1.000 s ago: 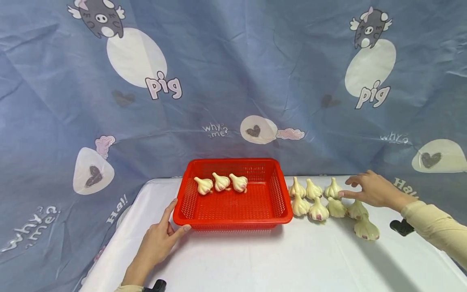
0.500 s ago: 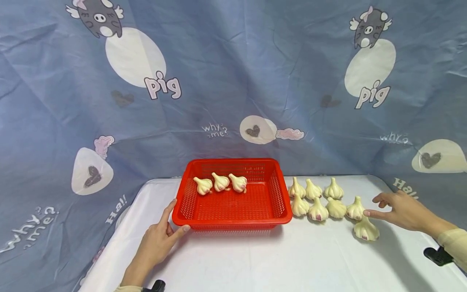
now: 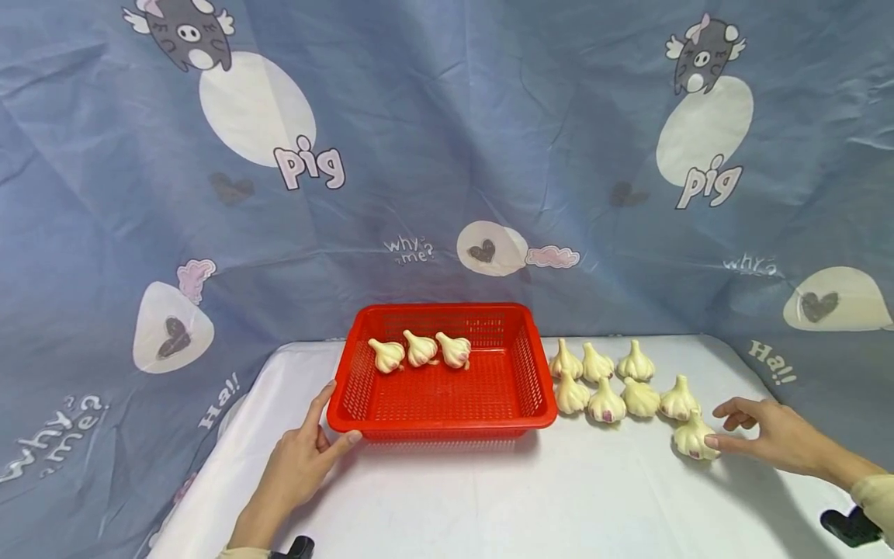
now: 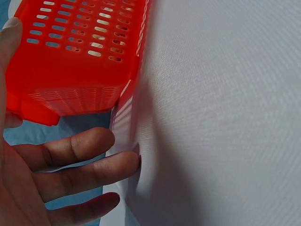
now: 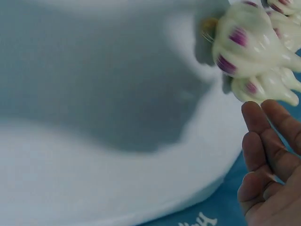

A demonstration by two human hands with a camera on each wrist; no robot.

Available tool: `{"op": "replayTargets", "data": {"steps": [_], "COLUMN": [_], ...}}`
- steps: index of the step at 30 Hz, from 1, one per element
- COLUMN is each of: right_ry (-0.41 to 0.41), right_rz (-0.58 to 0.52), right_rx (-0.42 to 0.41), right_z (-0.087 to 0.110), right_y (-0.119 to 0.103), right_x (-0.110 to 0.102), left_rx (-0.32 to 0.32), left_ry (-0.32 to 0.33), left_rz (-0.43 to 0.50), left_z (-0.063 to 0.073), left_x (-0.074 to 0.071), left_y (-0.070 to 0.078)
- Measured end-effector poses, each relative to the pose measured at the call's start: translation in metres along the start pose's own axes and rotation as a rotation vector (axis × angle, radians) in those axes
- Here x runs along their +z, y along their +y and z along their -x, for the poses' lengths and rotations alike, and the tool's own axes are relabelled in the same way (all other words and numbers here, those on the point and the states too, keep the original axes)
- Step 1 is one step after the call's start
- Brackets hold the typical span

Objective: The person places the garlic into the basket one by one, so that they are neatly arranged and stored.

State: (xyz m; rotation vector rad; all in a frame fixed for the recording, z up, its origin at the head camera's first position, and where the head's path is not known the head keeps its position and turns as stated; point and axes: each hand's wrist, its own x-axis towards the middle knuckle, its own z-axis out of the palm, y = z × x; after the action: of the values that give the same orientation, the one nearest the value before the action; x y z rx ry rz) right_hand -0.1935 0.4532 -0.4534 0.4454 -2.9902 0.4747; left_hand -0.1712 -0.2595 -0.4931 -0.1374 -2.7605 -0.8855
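Left hand [image 3: 296, 470] rests loose-fingered at a corner of the red basket [image 3: 440, 425] (probably to stop it sliding); right hand [image 3: 778, 436], fingers parted and released, is at the front garlic bulb [image 3: 691, 440] on the tabletop [image 3: 573, 501], contact unclear.

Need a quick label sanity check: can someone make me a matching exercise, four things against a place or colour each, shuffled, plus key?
Things
1. left hand
2. right hand
3. basket
4. backdrop cloth

Places and colours
A. blue, printed
B. red, with three garlic bulbs inside
C. at the near-left corner of the basket
D. at the front-most loose garlic bulb

Pairs: 1-C, 2-D, 3-B, 4-A
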Motion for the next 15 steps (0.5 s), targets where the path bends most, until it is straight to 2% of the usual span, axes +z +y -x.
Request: {"op": "replayTargets", "data": {"steps": [5, 15], "right_ry": [0.024, 0.034], "right_rz": [-0.021, -0.039], "right_rx": [-0.052, -0.042], "right_z": [0.005, 0.007], "right_y": [-0.001, -0.002], "right_x": [0.014, 0.026], "left_rx": [-0.003, -0.007], "left_ry": [-0.003, -0.009], "left_rz": [-0.001, 0.003], "left_z": [-0.001, -0.001], "left_x": [0.000, 0.000], "left_y": [0.000, 0.001]}}
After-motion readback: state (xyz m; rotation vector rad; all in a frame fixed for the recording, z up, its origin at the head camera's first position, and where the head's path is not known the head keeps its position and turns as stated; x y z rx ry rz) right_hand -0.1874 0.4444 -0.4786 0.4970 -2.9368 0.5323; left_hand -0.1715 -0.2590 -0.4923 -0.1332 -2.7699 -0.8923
